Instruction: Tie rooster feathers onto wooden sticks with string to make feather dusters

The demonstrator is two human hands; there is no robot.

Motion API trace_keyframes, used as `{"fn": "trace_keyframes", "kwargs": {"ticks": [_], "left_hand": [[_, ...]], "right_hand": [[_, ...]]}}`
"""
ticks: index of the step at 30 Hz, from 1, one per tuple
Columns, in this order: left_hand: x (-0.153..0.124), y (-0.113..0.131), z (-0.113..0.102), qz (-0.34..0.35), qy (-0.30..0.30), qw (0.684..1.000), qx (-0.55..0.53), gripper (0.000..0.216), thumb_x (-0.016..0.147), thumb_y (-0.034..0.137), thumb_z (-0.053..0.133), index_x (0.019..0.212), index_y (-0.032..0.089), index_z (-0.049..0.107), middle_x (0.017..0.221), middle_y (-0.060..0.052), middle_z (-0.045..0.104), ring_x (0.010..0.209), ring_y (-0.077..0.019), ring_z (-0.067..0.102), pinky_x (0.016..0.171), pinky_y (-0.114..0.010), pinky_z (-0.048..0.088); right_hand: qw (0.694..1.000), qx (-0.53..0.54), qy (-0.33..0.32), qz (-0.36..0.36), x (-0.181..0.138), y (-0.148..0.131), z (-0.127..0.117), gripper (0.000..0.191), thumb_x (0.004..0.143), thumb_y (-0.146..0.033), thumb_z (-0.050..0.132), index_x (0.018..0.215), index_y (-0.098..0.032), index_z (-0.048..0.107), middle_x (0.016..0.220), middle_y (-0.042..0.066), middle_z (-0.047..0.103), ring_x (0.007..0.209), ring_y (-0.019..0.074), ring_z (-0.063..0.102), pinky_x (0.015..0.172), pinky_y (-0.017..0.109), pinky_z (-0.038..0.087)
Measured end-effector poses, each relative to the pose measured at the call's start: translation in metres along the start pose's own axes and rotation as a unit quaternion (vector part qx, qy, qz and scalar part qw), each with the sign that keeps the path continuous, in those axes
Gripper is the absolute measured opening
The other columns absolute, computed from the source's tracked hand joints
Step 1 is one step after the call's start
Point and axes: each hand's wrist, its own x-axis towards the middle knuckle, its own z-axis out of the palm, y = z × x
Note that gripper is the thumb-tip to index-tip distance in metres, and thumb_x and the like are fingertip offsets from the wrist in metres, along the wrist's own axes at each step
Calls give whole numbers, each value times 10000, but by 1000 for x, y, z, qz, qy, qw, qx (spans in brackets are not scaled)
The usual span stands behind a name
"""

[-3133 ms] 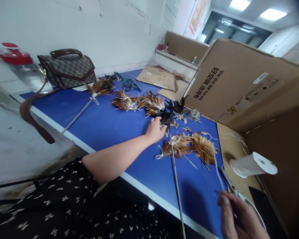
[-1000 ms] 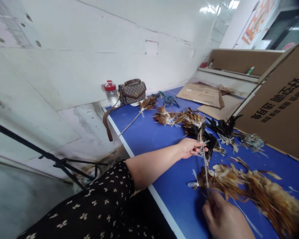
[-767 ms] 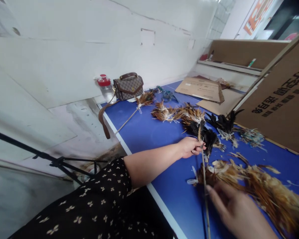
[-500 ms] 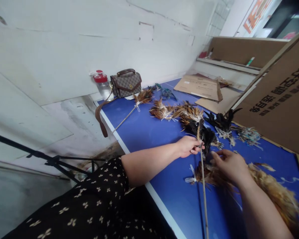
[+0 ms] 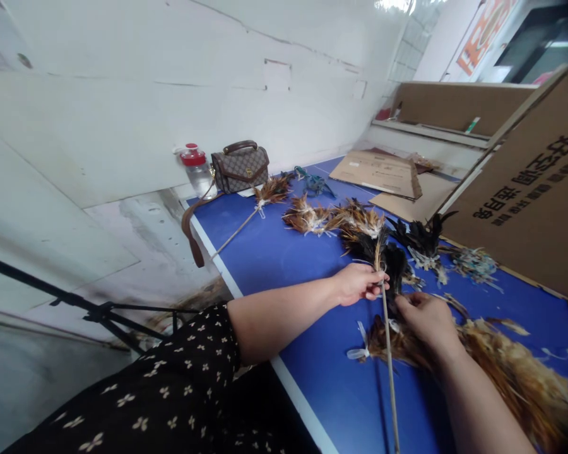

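Note:
My left hand [image 5: 360, 284] is closed round the upper end of a thin stick [image 5: 389, 359], which slants down toward the table's near side. Brown and dark feathers [image 5: 377, 249] stand up at the stick's tip, just above my fingers. To the right, my right hand [image 5: 428, 320] has its thumb and fingers drawn together near dark feathers; what they pinch, if anything, is too small to make out. Beneath that hand lies a brown feather bundle [image 5: 378, 340] bound with a clear plastic tie [image 5: 358, 353]. Loose tan feathers [image 5: 515, 359] spread beyond my right wrist.
On the blue tabletop [image 5: 312, 372] lie brown feather bunches [image 5: 307, 214], black feathers [image 5: 423, 236] and a feather-topped stick [image 5: 236, 232]. A handbag [image 5: 240, 169] and red-lidded bottle [image 5: 196, 170] stand by the wall. Cardboard [image 5: 525, 202] borders the right; a black tripod [image 5: 99, 312] stands left.
My right hand has come slightly left and down, its fingertips drawing together nearer the dark feathers. My left hand keeps its hold on the stick. The whole view has shifted slightly.

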Motion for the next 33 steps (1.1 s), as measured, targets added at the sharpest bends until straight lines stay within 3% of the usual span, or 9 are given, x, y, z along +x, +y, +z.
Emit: {"fn": "trace_keyframes", "kwargs": {"ticks": [4,10,14,20,25,29,33], "left_hand": [[3,-5,-6,13,-28,999,14,272,914,297,859,947,96,678,881,-82,725,671,-102,634,624,-234,459],[4,-8,-11,20,-46,998,25,267,928,308,835,952,106,664,900,-77,734,728,-126,687,701,-261,509],[2,-7,-11,21,-43,998,34,313,903,338,865,975,106,668,878,-65,727,671,-114,657,672,-258,496],[3,-9,-10,24,-52,998,38,363,875,377,892,989,105,679,881,-68,732,668,-120,653,663,-266,488],[3,-10,-9,31,-62,997,44,349,872,370,895,970,101,695,923,-82,746,703,-128,680,679,-270,492],[2,-12,-6,40,-52,997,46,392,829,376,943,951,94,699,928,-87,747,809,-151,723,770,-284,538],[4,-17,-2,50,-40,997,42,358,850,337,929,907,98,668,858,-71,730,792,-164,730,874,-371,608]], "right_hand": [[999,-2,5,-40,-1,4,5,323,840,-471,579,688,-225,723,582,50,687,583,217,647,590,319,422],[997,-61,14,-53,-5,-2,16,403,895,-614,636,752,-242,701,690,84,711,662,239,651,626,331,366],[994,-80,24,-64,-6,-3,17,278,902,-475,636,770,-239,702,720,94,728,703,244,672,646,326,375],[992,91,75,-46,0,5,11,333,845,-512,593,652,-245,639,545,47,627,556,213,577,593,325,386],[981,157,83,-75,-1,4,8,428,881,-591,488,674,-233,602,566,14,586,563,172,520,560,291,389],[971,212,77,-83,-4,1,5,531,893,-659,526,823,-183,751,650,20,660,625,181,568,583,276,425],[959,256,95,-72,-2,3,9,571,882,-669,624,938,-144,842,727,48,747,649,206,649,594,273,484]]}}
